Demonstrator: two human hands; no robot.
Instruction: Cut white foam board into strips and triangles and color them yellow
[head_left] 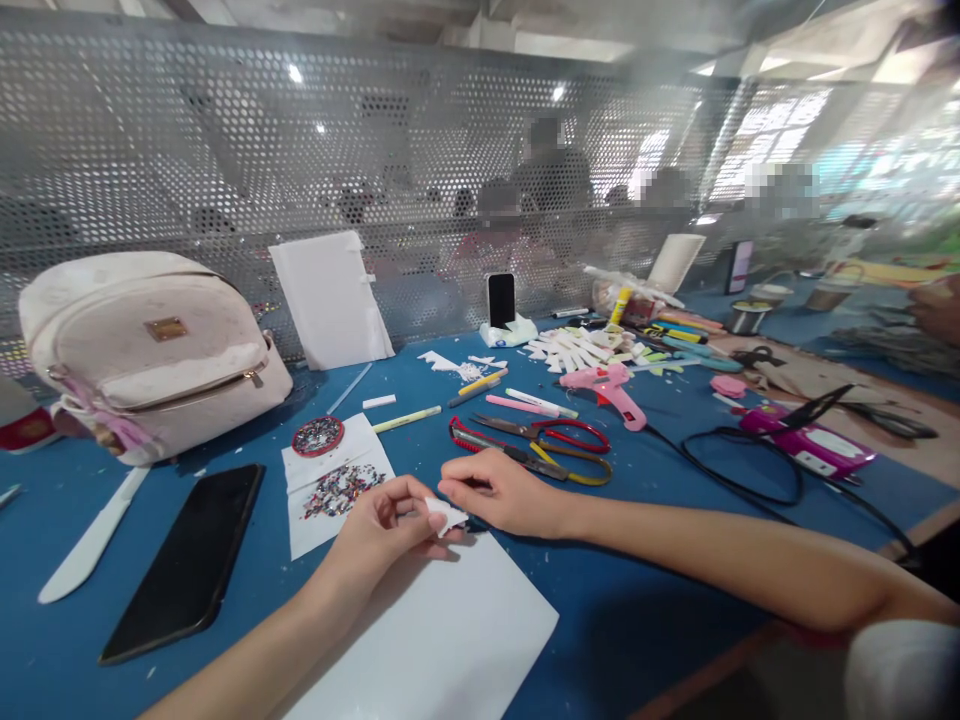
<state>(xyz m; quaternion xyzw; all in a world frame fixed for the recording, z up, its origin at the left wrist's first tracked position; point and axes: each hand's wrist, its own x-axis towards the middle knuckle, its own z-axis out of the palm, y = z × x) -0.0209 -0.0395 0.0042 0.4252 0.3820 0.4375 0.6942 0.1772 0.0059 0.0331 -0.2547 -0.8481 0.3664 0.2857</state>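
Between the thumb and fingers of my left hand [382,522] is a small white piece [444,516], perhaps paper or foam. My right hand [506,492] is closed right beside it, thumb against curled fingers; whatever it pinches is too small or hidden to make out. Under both hands lies a white sheet [442,620]. Left of my left hand, loose sequins or glitter bits [341,490] are spread on a smaller paper [304,540], with a round red-rimmed lid [318,437] full of similar bits. Just beyond my right hand are scissors [574,470] and a red cutter [480,437].
A dark phone [184,565] and a white plastic knife [94,540] lie at left, before a pale backpack [150,350]. Rightward are a pink glue gun [611,390] with its black cord, a magenta box [810,440] and white strips [577,347]. A perforated metal screen [420,130] stands behind.
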